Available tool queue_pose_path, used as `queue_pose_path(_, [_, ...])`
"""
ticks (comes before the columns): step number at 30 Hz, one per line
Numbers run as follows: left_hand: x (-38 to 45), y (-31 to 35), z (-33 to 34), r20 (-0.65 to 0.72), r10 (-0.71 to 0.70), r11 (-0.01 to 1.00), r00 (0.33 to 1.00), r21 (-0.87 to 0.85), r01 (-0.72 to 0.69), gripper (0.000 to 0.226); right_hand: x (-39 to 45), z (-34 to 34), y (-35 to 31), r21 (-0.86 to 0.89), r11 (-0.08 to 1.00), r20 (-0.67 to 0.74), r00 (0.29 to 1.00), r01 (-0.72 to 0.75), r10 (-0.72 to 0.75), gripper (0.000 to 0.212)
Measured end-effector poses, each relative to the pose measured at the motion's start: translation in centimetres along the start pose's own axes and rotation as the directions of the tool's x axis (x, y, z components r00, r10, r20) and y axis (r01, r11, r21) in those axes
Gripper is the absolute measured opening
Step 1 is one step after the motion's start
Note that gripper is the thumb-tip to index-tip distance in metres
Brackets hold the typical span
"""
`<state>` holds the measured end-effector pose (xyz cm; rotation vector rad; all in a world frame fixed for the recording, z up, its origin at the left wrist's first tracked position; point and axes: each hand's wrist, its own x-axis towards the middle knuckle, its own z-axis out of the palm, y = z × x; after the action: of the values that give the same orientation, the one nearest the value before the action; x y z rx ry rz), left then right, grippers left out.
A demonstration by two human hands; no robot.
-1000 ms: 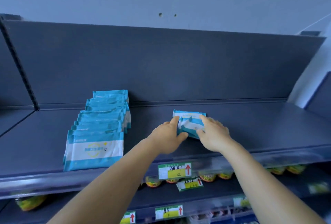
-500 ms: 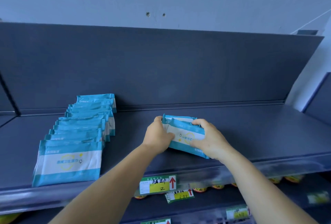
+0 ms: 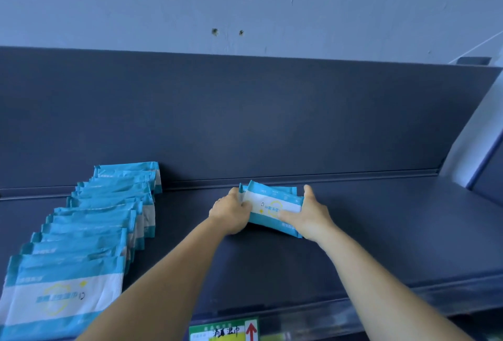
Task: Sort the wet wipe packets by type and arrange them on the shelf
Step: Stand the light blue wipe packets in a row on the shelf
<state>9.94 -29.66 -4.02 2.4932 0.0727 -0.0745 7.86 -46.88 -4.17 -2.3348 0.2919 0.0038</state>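
A small stack of blue-and-white wet wipe packets (image 3: 272, 206) stands tilted near the back of the dark shelf (image 3: 381, 231). My left hand (image 3: 231, 214) grips the stack's left end, fingers curled round it. At the right end my right hand (image 3: 310, 216) holds it, thumb up along the side and fingers across the front packet. To the left, a long overlapping row of the same kind of packets (image 3: 89, 231) runs from the back wall to the front edge.
The shelf's back panel (image 3: 245, 117) rises behind the packets. A green and yellow price tag with a red arrow (image 3: 224, 331) hangs on the front edge. A pale wall and a side panel (image 3: 487, 155) close off the right.
Both hands have pushed the small stack further back on the shelf and squared it up. The view has tilted upward, hiding the lower shelves.
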Motion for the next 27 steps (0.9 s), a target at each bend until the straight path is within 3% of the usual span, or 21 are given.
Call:
queue_pose_path(4, [0.0,0.3,0.1,0.041,0.042,0.983,0.998,-0.180,-0.034,0.040,0.2,0.2,0.3,0.010,1.000,0.078,0.997,-0.016,0.016,0.098])
queue_pose_path(8, [-0.5,-0.1,0.2,-0.012,0.013,0.892,1.000,-0.453,-0.017,0.069,-0.4,0.2,0.3,0.176,0.984,0.086,0.995,0.032,-0.048,0.091])
queue_pose_path(10, [-1.0,-0.3,0.1,-0.029,0.003,0.865,1.000,-0.501,-0.017,0.083,-0.8,0.2,0.3,0.230,0.970,0.067,0.993,0.075,-0.093,0.085])
queue_pose_path(12, [-1.5,-0.7,0.1,-0.029,-0.004,0.838,1.000,-0.545,-0.012,0.080,-1.5,0.4,0.1,0.218,0.969,0.048,0.991,0.113,-0.127,0.081])
queue_pose_path(15, [-2.3,-1.3,0.1,-0.021,-0.009,0.807,1.000,-0.591,-0.005,0.045,-2.4,0.5,-0.1,-0.008,0.974,-0.021,0.974,0.225,-0.225,0.088])
queue_pose_path(17, [-2.9,-1.7,-0.1,-0.026,0.011,0.802,1.000,-0.597,-0.025,0.034,-2.9,0.3,-0.4,-0.166,0.931,-0.036,0.941,0.326,-0.336,0.096])
queue_pose_path(22, [-4.9,-1.9,-0.7,-0.099,0.196,0.852,0.976,-0.475,-0.220,0.023,-4.6,-0.6,-2.0,-0.522,0.695,0.093,0.843,0.494,-0.530,0.105])
queue_pose_path(24, [-5.6,-1.8,-0.9,-0.131,0.269,0.870,0.954,-0.392,-0.299,0.023,-5.2,-0.7,-2.8,-0.581,0.632,0.137,0.826,0.514,-0.546,0.096])
queue_pose_path(27, [-6.6,-1.6,-1.3,-0.193,0.298,0.822,0.935,-0.446,-0.355,0.032,-6.1,-0.9,-3.7,-0.557,0.691,0.078,0.858,0.460,-0.508,0.056])
